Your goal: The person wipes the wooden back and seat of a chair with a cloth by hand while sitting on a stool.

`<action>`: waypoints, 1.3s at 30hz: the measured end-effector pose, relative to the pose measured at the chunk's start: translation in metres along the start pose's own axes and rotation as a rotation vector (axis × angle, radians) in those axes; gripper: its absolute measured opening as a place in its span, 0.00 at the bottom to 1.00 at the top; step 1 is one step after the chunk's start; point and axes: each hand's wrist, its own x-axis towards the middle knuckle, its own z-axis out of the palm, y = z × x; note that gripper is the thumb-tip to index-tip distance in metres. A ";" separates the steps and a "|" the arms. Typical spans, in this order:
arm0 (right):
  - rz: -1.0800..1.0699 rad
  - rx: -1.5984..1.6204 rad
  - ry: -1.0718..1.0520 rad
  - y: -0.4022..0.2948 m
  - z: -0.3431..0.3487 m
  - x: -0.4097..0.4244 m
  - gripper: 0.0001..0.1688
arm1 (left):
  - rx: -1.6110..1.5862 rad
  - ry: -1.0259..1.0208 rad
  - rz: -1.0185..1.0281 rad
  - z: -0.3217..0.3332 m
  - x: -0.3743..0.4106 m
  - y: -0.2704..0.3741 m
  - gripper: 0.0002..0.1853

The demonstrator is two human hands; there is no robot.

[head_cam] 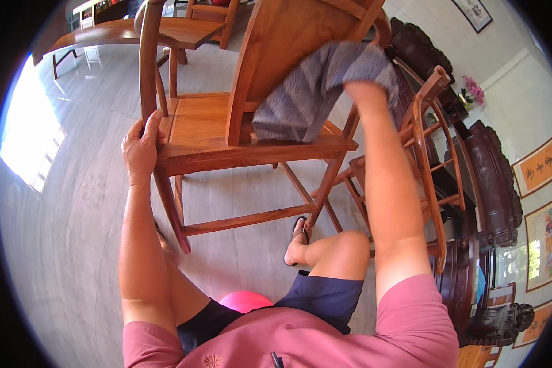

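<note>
A brown wooden armchair stands before me with its back towards me. My left hand grips the chair's left rear post, just above the seat's corner. A grey striped cloth drapes over the right side of the backrest and hangs down to the seat's rear rail. My right hand is mostly hidden under the cloth at the chair's upper right; its fingers cannot be seen, and the cloth lies over and around it.
Another wooden chair stands close on the right, beside dark carved furniture. A wooden table or bench is at the far left. My sandalled foot rests beside the armchair's right rear leg. A pink round object lies beneath me.
</note>
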 end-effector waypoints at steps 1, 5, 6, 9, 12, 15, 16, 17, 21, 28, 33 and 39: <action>-0.101 -0.132 0.033 0.012 -0.005 0.017 0.17 | -0.013 -0.007 -0.004 0.001 -0.001 0.001 0.25; -0.086 -0.143 0.264 0.026 0.021 0.013 0.16 | -0.055 -0.021 -0.011 0.006 -0.002 0.004 0.30; -0.041 -0.070 0.337 -0.003 0.022 0.002 0.15 | -0.043 -0.023 -0.030 0.001 -0.001 0.001 0.30; 0.048 0.012 0.130 -0.028 0.043 -0.047 0.14 | -0.006 -0.030 -0.013 0.003 -0.002 0.004 0.30; -0.131 -0.134 0.112 -0.033 0.070 -0.096 0.11 | 0.024 -0.044 0.001 0.006 -0.001 0.003 0.30; -0.043 -0.017 -0.100 -0.046 0.060 -0.102 0.13 | 0.001 -0.064 -0.018 0.002 -0.003 0.005 0.29; -0.003 0.048 -0.102 -0.035 0.063 -0.102 0.14 | 0.008 -0.067 -0.011 0.006 -0.003 0.003 0.29; 0.005 -0.022 -0.237 -0.021 0.059 -0.095 0.16 | 0.003 -0.076 -0.013 0.008 -0.003 0.004 0.29; 0.130 -0.051 -0.226 -0.018 0.001 -0.038 0.21 | 0.026 -0.070 -0.028 0.000 -0.001 0.000 0.30; -0.179 -0.098 0.130 0.047 -0.018 0.065 0.18 | 0.018 -0.035 0.009 0.001 -0.002 0.003 0.28; -0.200 -0.241 0.305 0.079 0.034 0.046 0.17 | -0.089 -0.033 0.011 0.009 -0.002 0.004 0.29; -0.062 -0.227 0.201 0.005 0.039 -0.014 0.18 | -0.074 -0.026 -0.042 0.008 -0.001 0.003 0.30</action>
